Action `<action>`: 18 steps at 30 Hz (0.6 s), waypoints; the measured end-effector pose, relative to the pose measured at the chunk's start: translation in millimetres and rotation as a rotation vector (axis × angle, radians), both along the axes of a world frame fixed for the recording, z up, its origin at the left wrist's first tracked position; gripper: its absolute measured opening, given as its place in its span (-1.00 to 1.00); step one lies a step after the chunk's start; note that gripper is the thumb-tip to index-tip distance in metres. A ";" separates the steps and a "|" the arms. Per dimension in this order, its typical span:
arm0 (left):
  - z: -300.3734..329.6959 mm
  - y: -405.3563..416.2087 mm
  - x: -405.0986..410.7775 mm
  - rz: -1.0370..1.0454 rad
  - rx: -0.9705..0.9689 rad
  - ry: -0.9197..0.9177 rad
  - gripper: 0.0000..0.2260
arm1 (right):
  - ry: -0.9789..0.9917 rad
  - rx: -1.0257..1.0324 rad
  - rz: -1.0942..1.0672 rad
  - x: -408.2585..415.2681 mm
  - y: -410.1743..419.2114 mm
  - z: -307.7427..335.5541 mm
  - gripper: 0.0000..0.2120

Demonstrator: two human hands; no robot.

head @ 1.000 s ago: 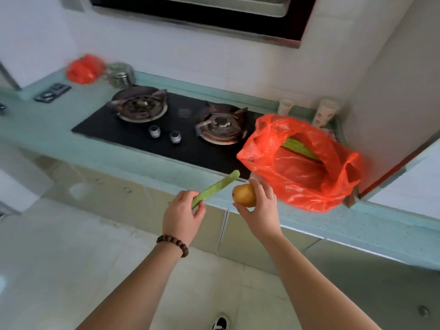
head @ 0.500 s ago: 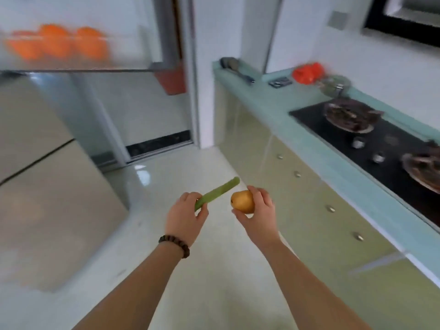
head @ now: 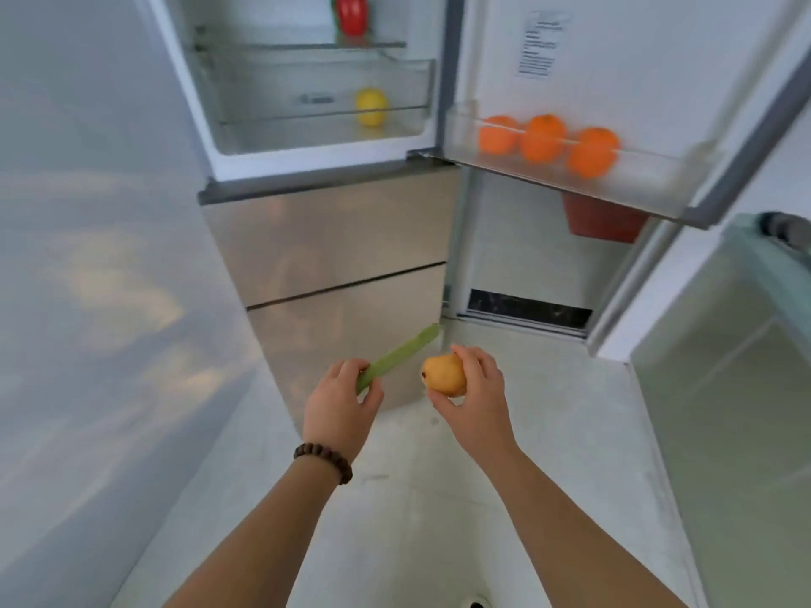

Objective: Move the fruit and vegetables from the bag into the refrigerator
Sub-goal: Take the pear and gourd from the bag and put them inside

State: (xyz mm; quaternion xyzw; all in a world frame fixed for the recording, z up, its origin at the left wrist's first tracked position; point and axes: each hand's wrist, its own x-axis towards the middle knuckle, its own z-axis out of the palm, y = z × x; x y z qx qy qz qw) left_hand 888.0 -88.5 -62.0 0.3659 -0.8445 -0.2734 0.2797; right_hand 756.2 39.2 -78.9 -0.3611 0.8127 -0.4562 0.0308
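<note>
My left hand [head: 340, 405] grips a long green vegetable stalk [head: 401, 355] that points up and to the right. My right hand [head: 476, 394] holds a yellow-orange pear [head: 443, 375] in its fingers. Both hands hover low in front of the refrigerator [head: 333, 239], whose upper door [head: 636, 59] stands open to the right. Inside, a red pepper [head: 351, 13] sits on a glass shelf and a yellow fruit [head: 371, 106] lies in the clear drawer [head: 395, 81]. Three oranges [head: 544, 140] sit in the door bin [head: 649, 186]. The bag is out of view.
The fridge's lower drawers are closed, directly ahead of my hands. A white wall runs along the left. A pale green counter edge [head: 746, 239] juts in at the right, beside the open door. A red container [head: 603, 221] hangs below the door bin. Light floor tiles lie underfoot.
The view has swung left from the counter and red bag to the open refrigerator. Both hands still carry the stalk and the pear, held the same way.
</note>
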 end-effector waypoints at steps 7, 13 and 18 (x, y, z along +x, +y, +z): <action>25.8 -73.0 -20.7 0.193 -0.062 0.112 -0.87 | 0.080 -0.033 0.152 -49.9 -103.2 14.6 -0.38; 69.2 -136.3 -78.0 0.296 -0.196 0.178 -0.85 | 0.129 -0.107 0.259 -125.4 -179.4 57.8 -0.38; 126.8 -175.5 -120.4 0.364 -0.338 0.245 -0.86 | 0.177 -0.214 0.305 -187.0 -233.0 123.7 -0.37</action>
